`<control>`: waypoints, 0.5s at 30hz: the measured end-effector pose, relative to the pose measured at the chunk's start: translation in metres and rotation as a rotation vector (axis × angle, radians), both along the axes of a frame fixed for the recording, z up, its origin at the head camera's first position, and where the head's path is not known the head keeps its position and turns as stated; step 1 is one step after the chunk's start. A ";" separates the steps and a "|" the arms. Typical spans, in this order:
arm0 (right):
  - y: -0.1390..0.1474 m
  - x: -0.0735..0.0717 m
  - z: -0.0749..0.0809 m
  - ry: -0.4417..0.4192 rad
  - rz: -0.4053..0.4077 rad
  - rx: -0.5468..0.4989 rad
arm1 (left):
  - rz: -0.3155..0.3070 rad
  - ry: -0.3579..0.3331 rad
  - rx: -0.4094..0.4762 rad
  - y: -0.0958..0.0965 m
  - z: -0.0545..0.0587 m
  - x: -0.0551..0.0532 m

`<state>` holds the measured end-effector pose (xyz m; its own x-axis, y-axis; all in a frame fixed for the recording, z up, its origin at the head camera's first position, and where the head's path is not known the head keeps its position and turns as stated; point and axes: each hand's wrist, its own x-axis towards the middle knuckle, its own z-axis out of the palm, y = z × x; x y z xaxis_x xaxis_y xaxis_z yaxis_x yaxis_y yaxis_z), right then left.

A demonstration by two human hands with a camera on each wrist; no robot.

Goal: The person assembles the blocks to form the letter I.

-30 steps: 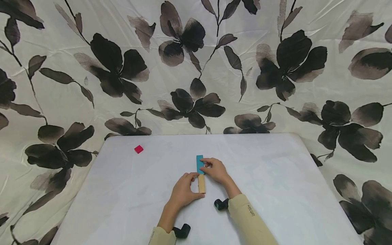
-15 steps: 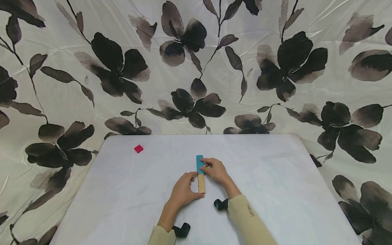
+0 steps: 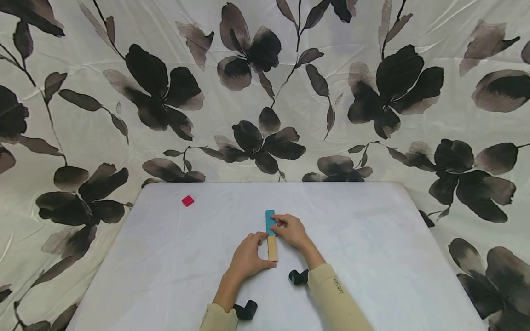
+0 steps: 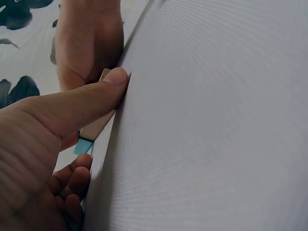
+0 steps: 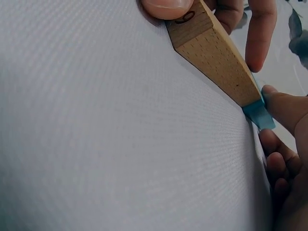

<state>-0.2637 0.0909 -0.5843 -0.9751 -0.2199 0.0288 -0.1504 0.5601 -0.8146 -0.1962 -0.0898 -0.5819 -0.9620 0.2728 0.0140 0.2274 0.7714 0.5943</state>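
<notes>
“One question first: is any writing legible?”

“A numeral [image 5: 185, 17], 6 or 9, on the near end of the wooden block [image 5: 219, 67], seen in the right wrist view only. Lettering [image 3: 338, 286] on the right sleeve [image 3: 343, 301] begins ‘Lets’; the remainder is unclear.”

“Surface and room?”

“White table [image 3: 165, 257], floral-printed cloth [image 3: 323, 27] behind. A red block [image 3: 188, 201] lies at the table's upper left, head view only.”

“Hands?”

“Left hand [image 3: 247, 257] grips the wooden block end to end, just below frame centre. Right hand [image 3: 293, 231] pinches the blue block [image 3: 269, 222], which abuts the wooden block's upper end.”
</notes>
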 end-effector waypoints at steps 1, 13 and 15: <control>0.000 0.000 0.000 0.002 -0.001 0.003 | -0.003 0.002 -0.002 0.000 0.000 0.000; 0.000 0.001 0.001 0.022 0.000 0.008 | -0.009 0.014 -0.009 0.000 -0.001 0.001; 0.001 0.002 0.000 0.022 0.000 0.001 | -0.010 0.012 -0.006 0.000 -0.001 0.001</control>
<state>-0.2617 0.0916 -0.5842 -0.9743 -0.2195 0.0502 -0.1682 0.5613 -0.8103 -0.1953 -0.0896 -0.5830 -0.9590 0.2824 0.0245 0.2424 0.7723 0.5871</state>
